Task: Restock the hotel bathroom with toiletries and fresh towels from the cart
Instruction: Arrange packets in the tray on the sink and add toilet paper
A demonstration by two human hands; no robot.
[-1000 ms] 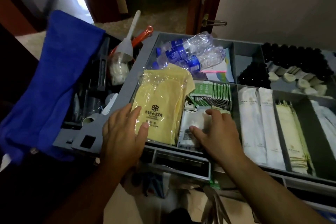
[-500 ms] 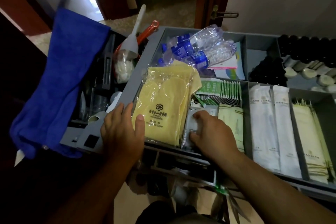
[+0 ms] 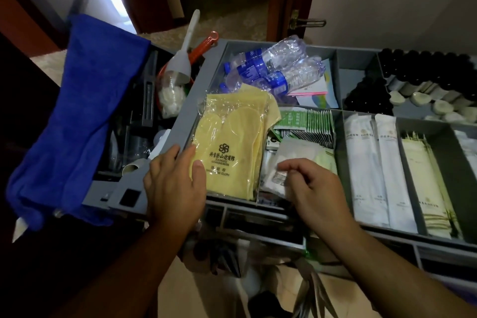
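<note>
One left hand (image 3: pixel 173 188), one right hand (image 3: pixel 317 188); one towel (image 3: pixel 85 111); three water bottles (image 3: pixel 278 77) at least (they overlap); one yellow pack (image 3: pixel 232 142) showing; two long white packets (image 3: pixel 361 168); one sachet (image 3: pixel 277 182) in the right fingers; black caps (image 3: pixel 426 64) too many to count

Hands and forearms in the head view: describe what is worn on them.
Both the left hand and the right hand are bare: no gloves, rings or watch show. No sleeve covers the left forearm or the right forearm within the frame.
</note>
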